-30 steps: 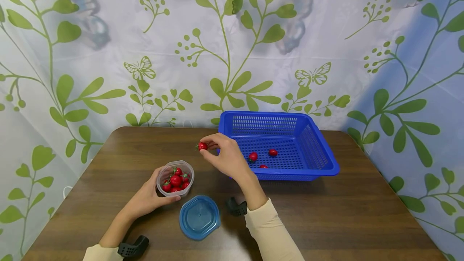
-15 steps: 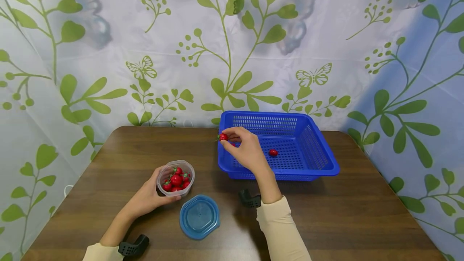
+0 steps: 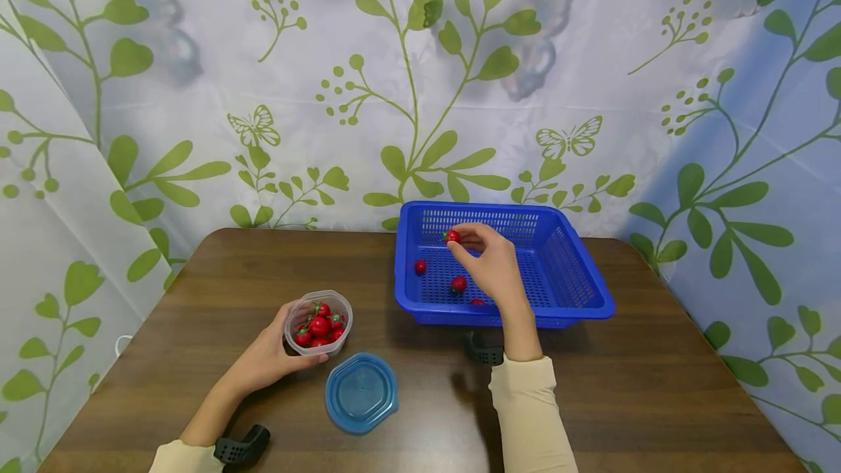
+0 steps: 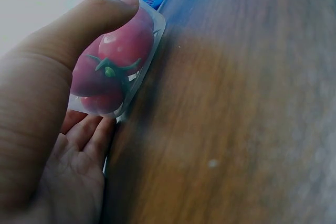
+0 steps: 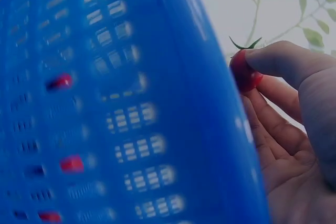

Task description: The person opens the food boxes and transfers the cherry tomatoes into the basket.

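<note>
My left hand [image 3: 269,356] grips a clear plastic container [image 3: 293,321] on the table, thumb on the near side and fingers round the far left. Several red cherry tomatoes [image 3: 319,326] with green stems fill it; the left wrist view shows them through the wall [image 4: 126,45]. Over the blue basket [image 3: 407,295], my right hand [image 3: 496,265] pinches one cherry tomato [image 3: 452,236] between thumb and fingertips. In the right wrist view that tomato [image 5: 245,72] has its green calyx upward. Inside the basket lie a tomato [image 3: 420,266] at the left and another [image 3: 458,284] nearer the front.
A round blue lid [image 3: 362,393] lies flat on the brown wooden table [image 3: 624,400], just right of the container and near my left thumb. The basket's raised rim stands at the back right. Behind the table hangs a leaf-patterned curtain [image 3: 296,79].
My right hand has carried the pinched tomato rightward, from beside the basket's left edge to over its inside. My left hand and the container stay where they were.
</note>
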Tool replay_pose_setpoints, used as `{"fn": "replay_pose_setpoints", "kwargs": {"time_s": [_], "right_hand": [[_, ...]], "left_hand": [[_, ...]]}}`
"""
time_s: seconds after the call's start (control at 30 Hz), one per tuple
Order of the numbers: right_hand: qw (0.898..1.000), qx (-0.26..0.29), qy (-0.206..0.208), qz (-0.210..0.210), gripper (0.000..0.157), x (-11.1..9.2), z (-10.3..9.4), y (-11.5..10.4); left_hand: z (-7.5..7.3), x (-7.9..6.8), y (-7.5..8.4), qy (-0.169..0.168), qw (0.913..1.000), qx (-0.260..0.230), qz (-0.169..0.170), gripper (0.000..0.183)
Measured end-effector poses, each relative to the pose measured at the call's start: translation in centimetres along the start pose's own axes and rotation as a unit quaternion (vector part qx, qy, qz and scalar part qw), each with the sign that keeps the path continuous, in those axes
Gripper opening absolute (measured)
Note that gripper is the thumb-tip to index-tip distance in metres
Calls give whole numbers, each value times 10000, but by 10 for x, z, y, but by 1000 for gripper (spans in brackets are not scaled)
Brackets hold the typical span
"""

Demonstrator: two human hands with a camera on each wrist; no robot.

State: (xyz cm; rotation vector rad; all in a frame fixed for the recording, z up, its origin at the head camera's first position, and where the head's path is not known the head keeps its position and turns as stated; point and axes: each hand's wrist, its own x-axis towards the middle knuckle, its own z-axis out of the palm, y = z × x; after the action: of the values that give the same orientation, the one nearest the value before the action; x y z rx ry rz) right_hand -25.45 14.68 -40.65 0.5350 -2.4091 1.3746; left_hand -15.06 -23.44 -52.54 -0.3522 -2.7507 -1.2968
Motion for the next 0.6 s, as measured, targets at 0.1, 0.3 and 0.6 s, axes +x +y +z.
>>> {"fn": "replay_pose_setpoints", "kwargs": {"time_s": [0.1, 0.3, 0.6], "right_hand": [[9999, -49, 72, 72, 28, -1, -7, 8], [9995, -129, 199, 207, 30, -4, -19, 21], [9972, -270, 133, 686, 34, -13, -30, 30]], "left_hand": [[0, 0, 0, 17, 10000, -12, 6, 100], [2, -4, 2, 61, 10000, -55, 23, 100], [6, -11, 6, 110, 9999, 126, 21, 100]]}}
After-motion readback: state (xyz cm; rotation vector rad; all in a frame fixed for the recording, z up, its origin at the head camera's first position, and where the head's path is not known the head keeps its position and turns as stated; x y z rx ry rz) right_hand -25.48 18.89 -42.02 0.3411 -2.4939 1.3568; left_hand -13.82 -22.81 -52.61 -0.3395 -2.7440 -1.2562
